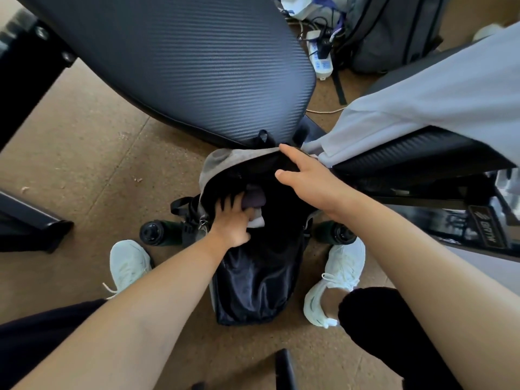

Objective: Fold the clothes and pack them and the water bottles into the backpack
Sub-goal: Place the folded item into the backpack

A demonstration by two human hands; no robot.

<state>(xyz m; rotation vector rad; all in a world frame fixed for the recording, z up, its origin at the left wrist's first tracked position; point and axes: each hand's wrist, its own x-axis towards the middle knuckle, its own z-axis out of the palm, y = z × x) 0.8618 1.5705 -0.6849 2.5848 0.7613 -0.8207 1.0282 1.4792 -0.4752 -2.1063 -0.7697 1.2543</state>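
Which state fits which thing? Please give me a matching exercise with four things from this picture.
1. left hand
2. right hand
3. pale lilac cloth garment
4. black fabric backpack

a. draped over a black chair seat
b. stands on the brown floor between white shoes
c. grips folded dark cloth inside the opening
d. rests on the grey top flap

Pairs: 1-c, 2-d, 3-a, 4-b.

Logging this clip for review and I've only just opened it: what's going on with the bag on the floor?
A person stands over an open backpack on the floor, between their shoes. The left grip holds folded clothes inside the opening, while the right grip, fingers straight, keeps the grey top flap back. Two dark water bottles sit at the backpack's sides. A pale garment lies on the chair to the right, not yet packed.
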